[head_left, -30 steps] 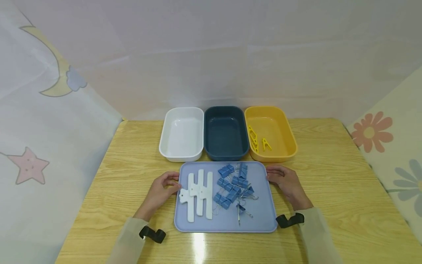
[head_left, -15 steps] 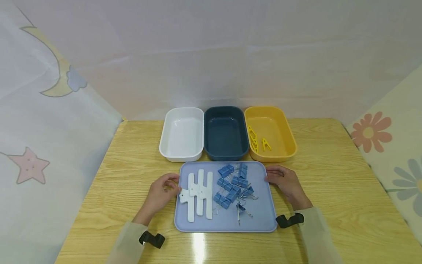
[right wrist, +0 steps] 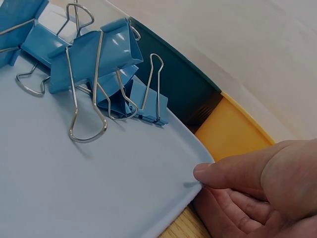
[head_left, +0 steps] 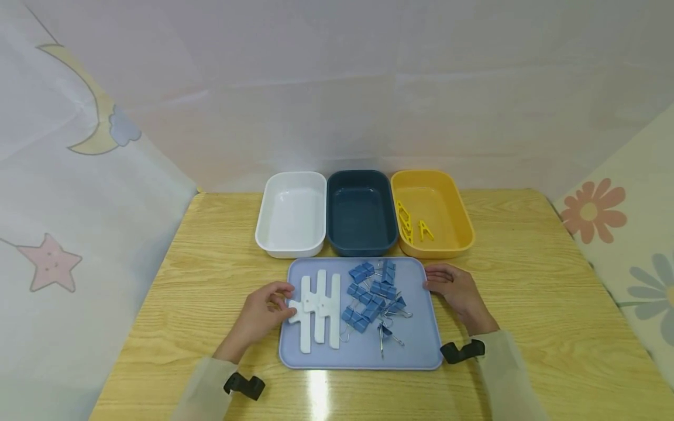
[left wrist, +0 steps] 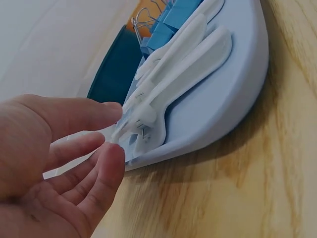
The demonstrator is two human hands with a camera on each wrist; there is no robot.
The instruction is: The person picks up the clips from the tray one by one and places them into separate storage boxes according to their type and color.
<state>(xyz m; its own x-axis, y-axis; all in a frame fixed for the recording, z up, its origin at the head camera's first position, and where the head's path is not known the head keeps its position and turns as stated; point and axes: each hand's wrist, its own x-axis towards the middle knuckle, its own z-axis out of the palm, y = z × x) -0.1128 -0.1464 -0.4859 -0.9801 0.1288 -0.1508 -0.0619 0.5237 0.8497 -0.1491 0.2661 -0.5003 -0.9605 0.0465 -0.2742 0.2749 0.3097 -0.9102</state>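
Note:
A light-blue tray (head_left: 416,351) lies on the table, bearing three long white bag clips (head_left: 334,310) side by side on its left. Several blue binder clips (head_left: 372,304) with silver wire handles are heaped to their right. My left hand (head_left: 263,313) reaches over the tray's left rim, thumb and forefinger apart on either side of the leftmost bag clip's handle (left wrist: 144,116). No grip on it shows in the left wrist view. At the right rim, my right hand (head_left: 457,292) pinches the tray's edge, its thumb (right wrist: 218,172) on top and fingers below.
Behind the tray stand a white bin (head_left: 274,248), a dark teal bin (head_left: 363,251) and a yellow bin (head_left: 447,252). Several yellow clothespins (head_left: 404,221) lie in the yellow one. A wall of printed cloth (head_left: 337,88) rises behind the wooden table (head_left: 210,234).
My left hand has shifted right from beside the tray's left rim to over it, at the leftmost bag clip's handle. The right hand stays at the right rim.

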